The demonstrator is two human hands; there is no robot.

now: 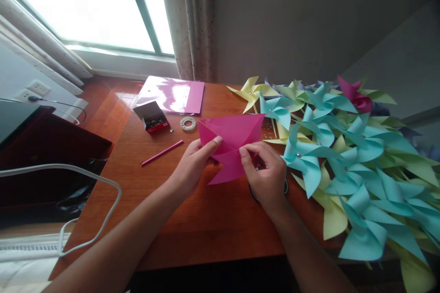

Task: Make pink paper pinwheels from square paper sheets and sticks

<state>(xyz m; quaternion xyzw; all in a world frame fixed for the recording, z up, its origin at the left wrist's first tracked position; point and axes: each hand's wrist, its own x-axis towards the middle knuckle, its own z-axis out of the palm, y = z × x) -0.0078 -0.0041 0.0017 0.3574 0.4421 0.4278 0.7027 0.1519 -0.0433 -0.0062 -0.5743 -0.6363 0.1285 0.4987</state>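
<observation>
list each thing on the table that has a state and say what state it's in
pink paper: partly folded, held off the table by both hands
left hand: pinching the paper's left side
right hand: pinching the paper at its centre
small box: open, lying on the table
tape roll: flat, untouched
pink stick: lying loose
pinwheels: finished, piled at right
pink sheets: flat stack

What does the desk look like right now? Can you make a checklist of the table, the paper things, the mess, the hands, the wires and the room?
Surface: brown wooden table.
Job's things: cut pink paper square, points partly folded to its middle.
Clutter: pile of blue and yellow paper pinwheels; pink stick; open small box; tape roll; pink sheets.
Grippers: left hand and right hand pinch the paper.
Cables: white cable; plugged wall socket.
Surroundings: window, curtain.
</observation>
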